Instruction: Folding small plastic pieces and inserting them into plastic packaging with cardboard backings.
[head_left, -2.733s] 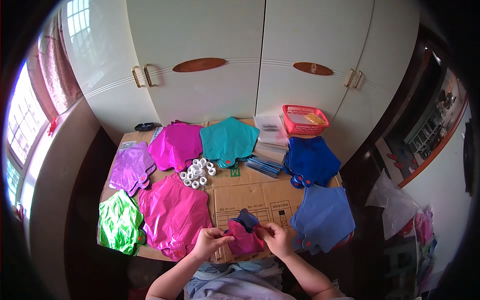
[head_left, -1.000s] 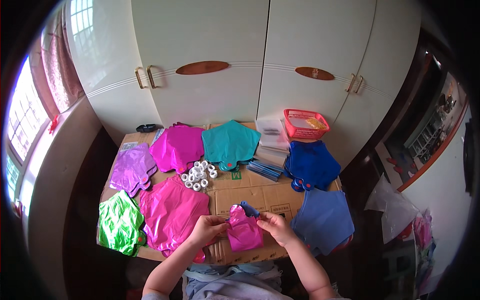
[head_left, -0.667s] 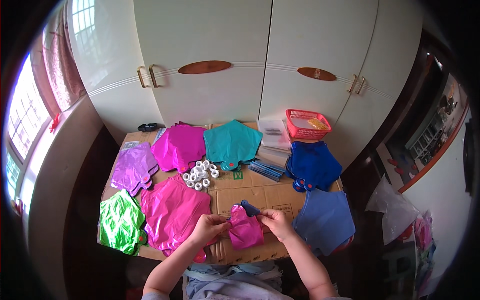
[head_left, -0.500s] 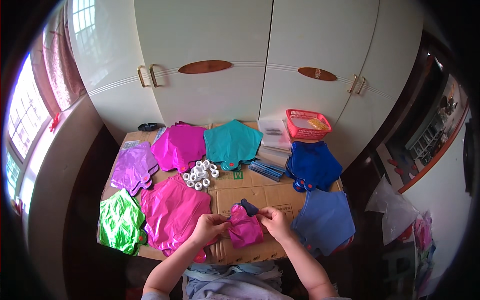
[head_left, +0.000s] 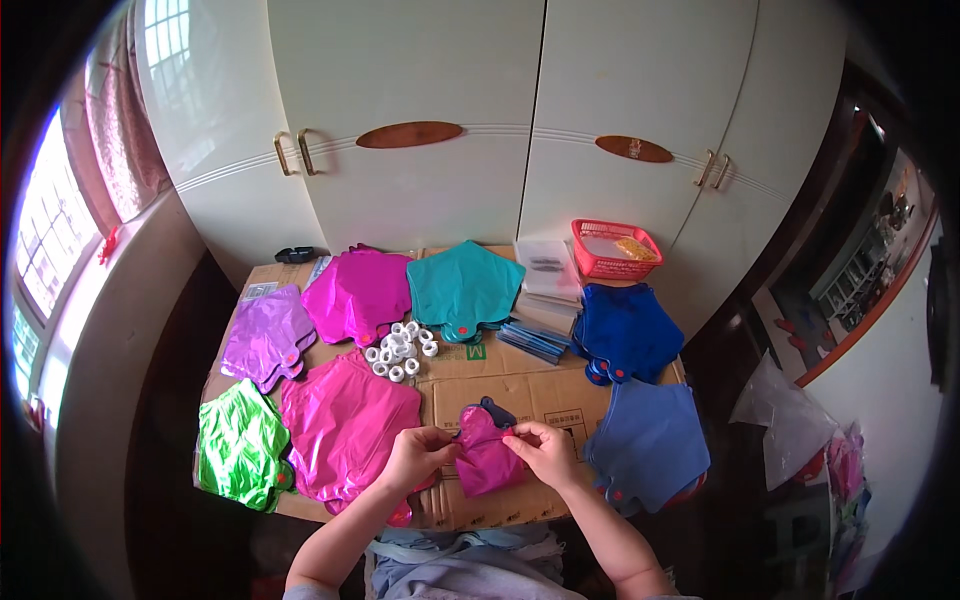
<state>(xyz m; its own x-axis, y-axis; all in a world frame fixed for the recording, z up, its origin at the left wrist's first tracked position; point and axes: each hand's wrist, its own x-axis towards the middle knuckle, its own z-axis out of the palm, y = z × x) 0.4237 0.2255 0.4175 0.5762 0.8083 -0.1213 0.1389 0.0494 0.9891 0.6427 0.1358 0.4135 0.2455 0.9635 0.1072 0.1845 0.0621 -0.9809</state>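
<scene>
Near the table's front edge, both hands hold a folded pink foil balloon (head_left: 488,470), with a dark blue-grey foil piece (head_left: 491,410) showing at its top. My left hand (head_left: 420,456) pinches the bundle's left edge between thumb and fingertips. On the opposite edge, the thumb and forefinger of my right hand (head_left: 543,452) are pressed together on the pink foil. Just left of my left hand lies a stack of flat pink foil balloons (head_left: 350,420). A stack of grey-blue ones (head_left: 650,445) lies to the right of my right hand.
Cardboard (head_left: 500,388) covers the table. Around it lie green (head_left: 240,445), lilac (head_left: 265,335), magenta (head_left: 360,290), teal (head_left: 465,285) and dark blue (head_left: 628,330) foil stacks. Several white rings (head_left: 398,350), blue-edged packets (head_left: 535,340), clear sleeves (head_left: 547,268) and a red basket (head_left: 615,262) sit farther back.
My right hand has shifted slightly left and inward over the bundle. The dark foil piece that stuck out at the top right now lies lower, closer against the pink foil.
</scene>
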